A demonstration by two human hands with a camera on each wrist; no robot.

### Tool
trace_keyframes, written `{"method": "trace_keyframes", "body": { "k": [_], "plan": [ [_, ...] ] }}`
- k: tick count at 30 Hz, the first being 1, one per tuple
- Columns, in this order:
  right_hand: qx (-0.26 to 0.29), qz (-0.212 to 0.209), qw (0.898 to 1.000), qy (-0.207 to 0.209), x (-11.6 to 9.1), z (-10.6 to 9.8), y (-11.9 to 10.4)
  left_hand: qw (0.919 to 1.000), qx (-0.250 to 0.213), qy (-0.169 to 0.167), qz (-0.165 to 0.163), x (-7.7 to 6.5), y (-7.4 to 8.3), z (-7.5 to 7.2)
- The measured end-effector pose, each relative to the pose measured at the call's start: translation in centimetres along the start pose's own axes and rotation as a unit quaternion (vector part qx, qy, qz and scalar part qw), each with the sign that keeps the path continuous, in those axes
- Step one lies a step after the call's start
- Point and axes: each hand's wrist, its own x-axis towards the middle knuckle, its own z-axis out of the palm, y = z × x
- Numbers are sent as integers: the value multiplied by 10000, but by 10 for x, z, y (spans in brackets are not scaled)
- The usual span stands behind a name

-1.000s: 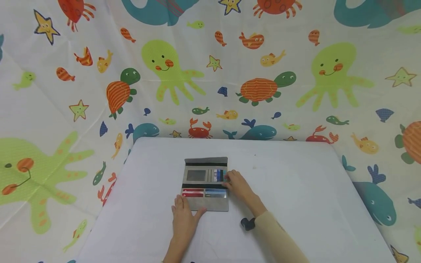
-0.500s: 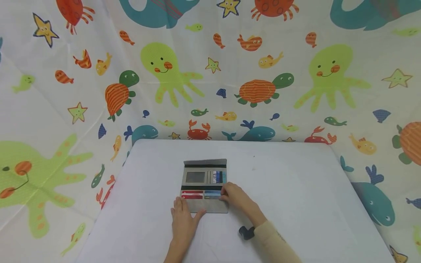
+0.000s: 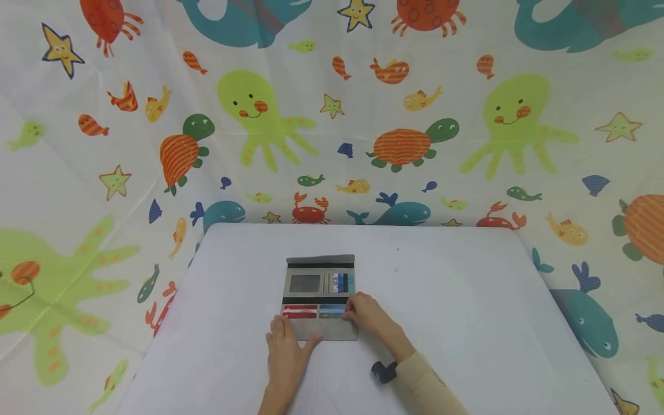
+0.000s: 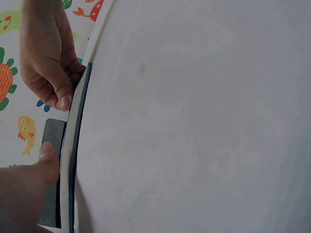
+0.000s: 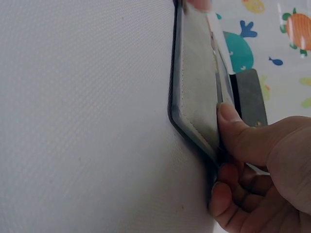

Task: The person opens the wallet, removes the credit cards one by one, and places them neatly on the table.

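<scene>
A grey long wallet (image 3: 332, 331) lies unfolded on the white table. A red-and-white card (image 3: 300, 312) and a blue card (image 3: 331, 311) show in its near half. More cards (image 3: 339, 283) fill slots beside a clear window (image 3: 305, 283) in the far half. My left hand (image 3: 286, 353) rests on the near left corner, fingers extended, its thumb along the near edge. With my right hand (image 3: 367, 314) I pinch the right edge near the blue card. In the right wrist view the thumb (image 5: 231, 116) lies at the pocket opening, with curled fingers (image 5: 223, 194) beside the wallet's edge.
The white table (image 3: 441, 300) stretches around the wallet. Behind it hangs a cloth (image 3: 353, 115) printed with sea animals. A small black device (image 3: 384, 372) sits at my right wrist, next to the beige sleeve (image 3: 427, 386).
My right hand has moved from the far-half card slots toward me, to the blue card's right end. The left hand stays at the near left corner. The head view has shifted slightly.
</scene>
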Motion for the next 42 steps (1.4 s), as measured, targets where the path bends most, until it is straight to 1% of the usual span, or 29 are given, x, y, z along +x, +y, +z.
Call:
{"method": "trace_keyframes", "body": {
  "k": [4,11,16,22,25,28,31,36,42],
  "plan": [
    [52,6,10000,57,-1,7,1,9999,33,-44,-99,-2,-2,0],
    [-73,-46,9999,94,-1,13,1,9999,64,21,-158,-2,-5,3],
    [-60,-93,9999,61,-1,10,1,9998,-8,77,-191,-1,-4,3],
    [52,-169,9996,227,2,2,7,9996,-43,-37,-292,3,-1,2],
    [19,-288,9995,102,3,-1,7,9995,-62,-67,-297,3,0,2],
    [-36,-446,9990,-55,3,-4,4,9997,-56,-3,-244,4,1,1],
    [-105,-532,9985,-106,2,-5,2,9998,-48,63,-174,4,1,1],
    [-192,-468,9986,-122,4,-4,2,9999,-63,66,-133,5,0,2],
    [-126,-323,9993,-137,7,-1,4,9999,-68,58,-134,5,-1,5]
  ]
}}
